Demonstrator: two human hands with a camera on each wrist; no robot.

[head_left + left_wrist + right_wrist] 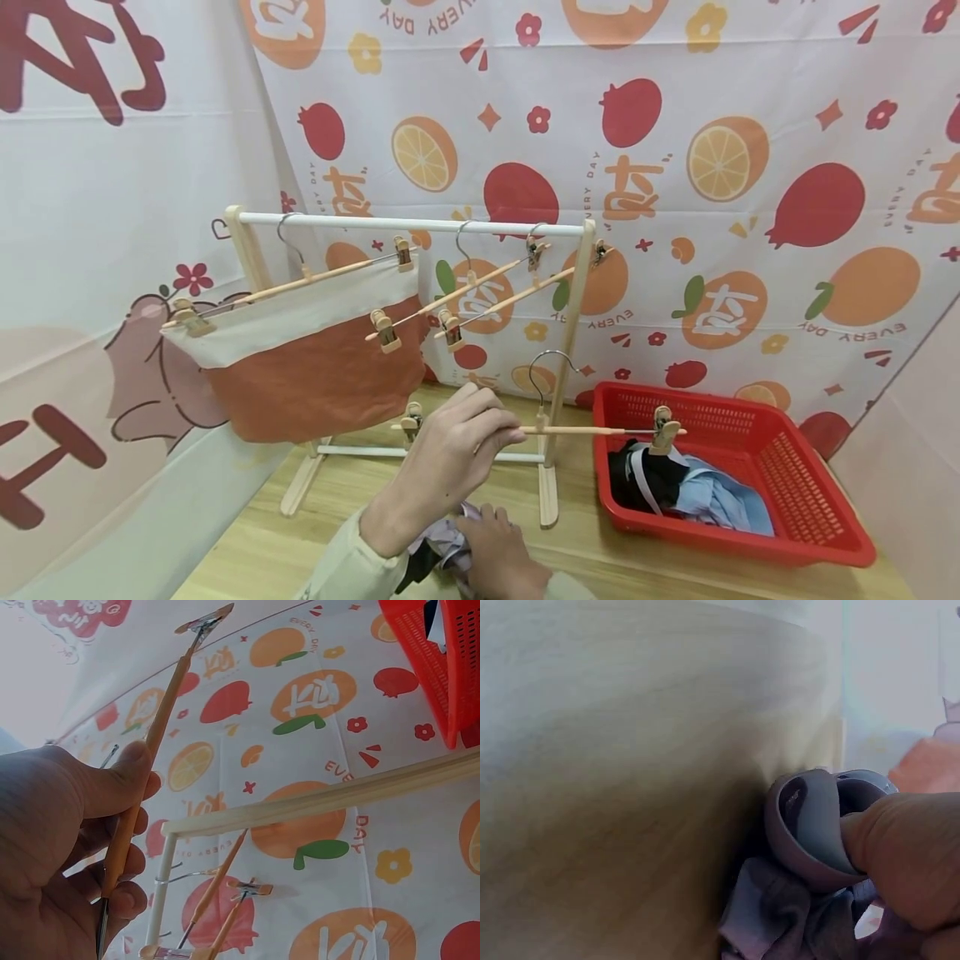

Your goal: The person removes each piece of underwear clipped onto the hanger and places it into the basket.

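My left hand (pixel 457 437) grips the wooden bar of a clip hanger (pixel 577 431) held level in front of the rack, its metal hook pointing up. In the left wrist view, thumb and fingers wrap round the same bar (pixel 161 720). Lower down, my right hand (pixel 498 550) holds a crumpled pale purple garment (pixel 447 540) at the table, with a dark part beside it. The right wrist view shows the garment's folded band (pixel 810 825) against my fingers; most of the garment is hidden there.
A wooden rack (pixel 573 325) with a white rail (pixel 420 223) carries an orange-and-cream cloth piece (pixel 322 375) clipped to a hanger, plus two bare clip hangers (pixel 517 292). A red basket (pixel 817 500) on the right holds black and light blue clothes (pixel 720 496). Printed curtains stand behind.
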